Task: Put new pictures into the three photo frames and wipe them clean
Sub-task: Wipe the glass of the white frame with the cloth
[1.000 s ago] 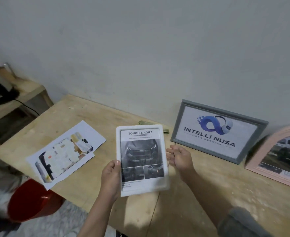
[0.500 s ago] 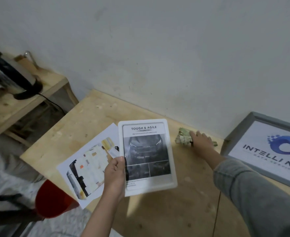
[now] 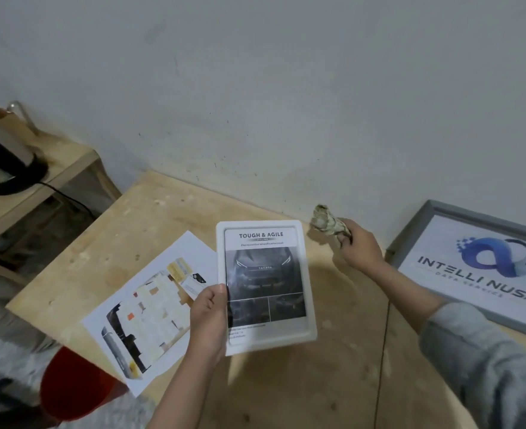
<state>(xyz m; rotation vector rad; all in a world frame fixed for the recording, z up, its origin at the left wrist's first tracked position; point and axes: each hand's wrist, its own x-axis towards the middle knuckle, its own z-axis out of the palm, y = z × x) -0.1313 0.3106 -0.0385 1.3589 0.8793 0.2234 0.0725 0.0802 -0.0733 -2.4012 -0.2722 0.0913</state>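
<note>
My left hand [image 3: 207,320] grips the left edge of a white photo frame [image 3: 266,286] and holds it above the wooden table [image 3: 286,391]. The frame shows a dark car picture headed "TOUGH & AGILE". To its right, near the wall, my right hand [image 3: 359,246] clutches a crumpled greenish cloth [image 3: 325,222] lifted off the table. A grey frame [image 3: 410,239] with a blue logo picture leans against the wall at the far right. Loose printed pictures [image 3: 150,308] lie on the table left of the white frame.
A red bucket [image 3: 72,385] stands on the floor below the table's left edge. At far left, a lower wooden shelf [image 3: 54,168] carries a black and silver kettle [image 3: 1,162] with a cord. The white wall runs close behind the table.
My right hand let go of the white frame, reached to the wall, closed on the cloth and lifted it. The view swung left, so the pink frame is out of sight.
</note>
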